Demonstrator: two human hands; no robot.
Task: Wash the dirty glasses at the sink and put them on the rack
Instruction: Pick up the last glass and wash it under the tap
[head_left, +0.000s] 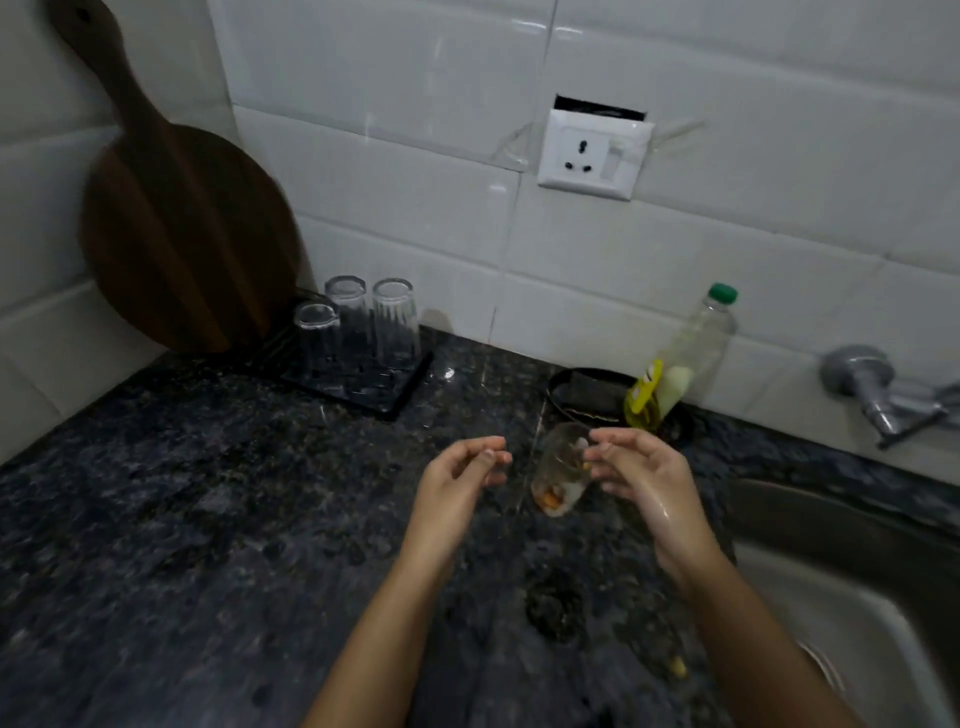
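Glass (558, 467) with orange gunk in the bottom is standing upright on the dark speckled counter (182, 519), just left of the sink (852, 587), and it's sitting right between both hands. Left hand (460, 480) is a little off to the side of it, fingers loosely curled, holding nothing and not touching the glass. Right hand (641, 480) looks wet and is loosely open too, with the fingertips (597, 457) right up at the rim. Honestly can't tell if they're touching it, but nothing's wrapped around it.

Further back on the left is the black rack (402, 392) with three glasses already on it upside down: one in front (317, 332), two behind it side by side (347, 312) (395, 325). A round wooden cutting board (182, 234) leans on the tiled wall just behind the rack.

Behind the dirty one there's a black dish (576, 387) with what looks like a sponge in it, plus a soap bottle (696, 348) with a green cap standing in it. Tap (872, 389) sticks out of the wall over on the right, and a wall socket (592, 156) sits up above.
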